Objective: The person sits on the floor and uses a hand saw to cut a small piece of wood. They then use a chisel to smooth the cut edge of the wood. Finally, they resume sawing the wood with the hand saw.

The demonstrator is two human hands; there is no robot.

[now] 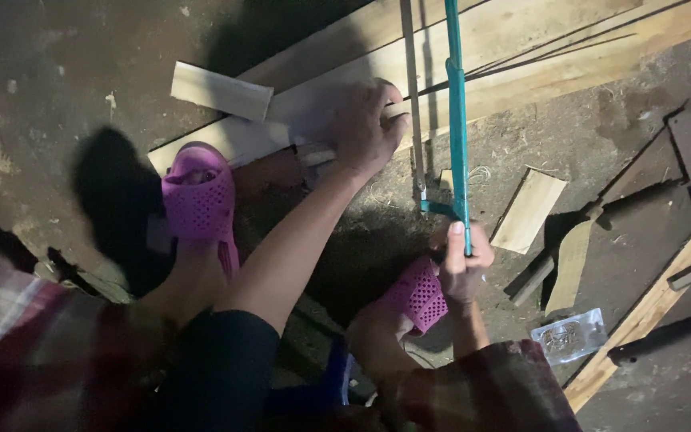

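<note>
We judge a cut is under way: our right hand is clenched on the grip of the teal frame saw, while our left hand presses flat on the wooden plank, far of centre. Next, steady strokes seem called for. A pink clog pins the plank's left end, probably. Offcuts litter the dark dirt floor.

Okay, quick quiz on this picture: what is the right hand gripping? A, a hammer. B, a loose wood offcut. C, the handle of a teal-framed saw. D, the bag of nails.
C: the right hand is closed around the handle end of the teal saw, whose frame runs up across the plank, while the left hand presses down on the plank.
</note>
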